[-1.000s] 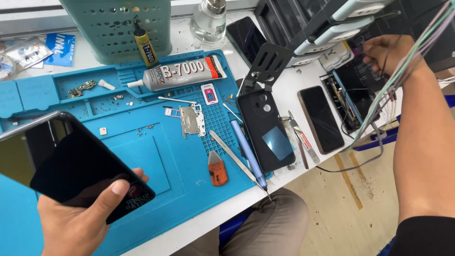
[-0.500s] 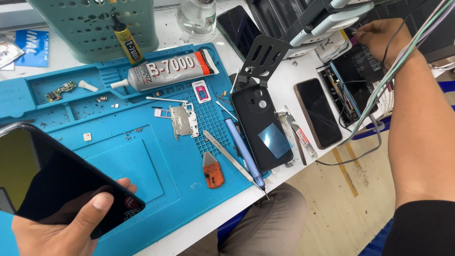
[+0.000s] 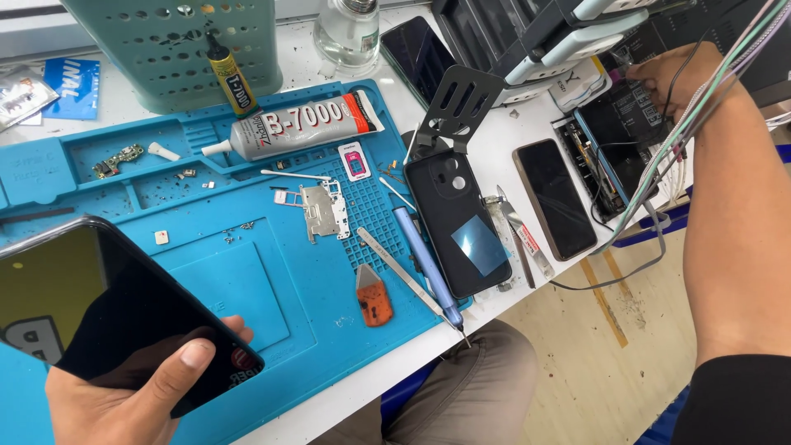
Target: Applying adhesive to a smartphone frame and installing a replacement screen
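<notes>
Since the earlier pictures the dark phone [image 3: 107, 309] has sunk toward the lower left corner of the view and now fills more of it, while the right arm has stayed stretched out to the far right of the bench.

The left hand [image 3: 136, 395] comes up from the bottom edge, palm under the phone, thumb laid across its lower glass edge and a fingertip showing past the right side; it grips the phone, tilted, screen up and dark. Under and beyond this hand lies the blue work mat [image 3: 272, 305].

The right hand [image 3: 663, 74] is at the end of a fully extended forearm, up at the top right, its fingers curled down onto an opened device [image 3: 618, 144] with its insides showing. Whether they pinch anything there I cannot tell. A bundle of thin cables [image 3: 709, 91] crosses over the wrist.

Beyond the left hand, the mat's shallow trays hold a small green circuit piece [image 3: 118, 158] and scattered screws. A large glue tube [image 3: 301, 124] lies across the mat's upper part. Behind it stands a teal perforated basket [image 3: 177, 45] with a small yellow glue tube [image 3: 231, 74] leaning against it. Between the hands lie a black phone case [image 3: 453, 222] and a blue screwdriver [image 3: 428, 268].
</notes>
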